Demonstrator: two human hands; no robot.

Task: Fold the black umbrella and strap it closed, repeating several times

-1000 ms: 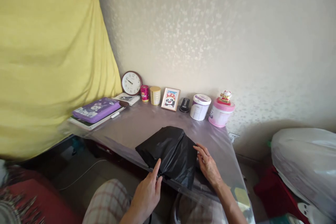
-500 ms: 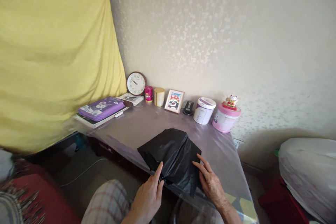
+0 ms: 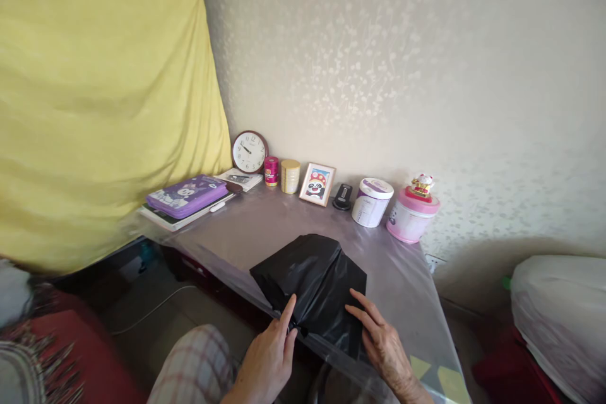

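A black folding umbrella (image 3: pixel 307 274) lies at the front edge of the table, its loose canopy panels fanned out away from me. Where the fabric gathers, my left hand (image 3: pixel 267 353) is closed around the handle end, index finger stretched along the canopy. The handle itself is mostly hidden by that hand. On the right side of the canopy rests my right hand (image 3: pixel 381 341), fingers apart, the fingertips touching the fabric.
Along the wall stand a clock (image 3: pixel 250 151), a pink can (image 3: pixel 271 172), a yellow tin (image 3: pixel 290 177), a framed panda picture (image 3: pixel 317 184), a white tub (image 3: pixel 372 203) and a pink tub (image 3: pixel 411 218) topped by a cat figurine (image 3: pixel 421 187). A purple case (image 3: pixel 187 194) lies on books at left.
My right hand has slid slightly down the right panel toward me. My left hand keeps its hold on the umbrella. The whole view has shifted a little.
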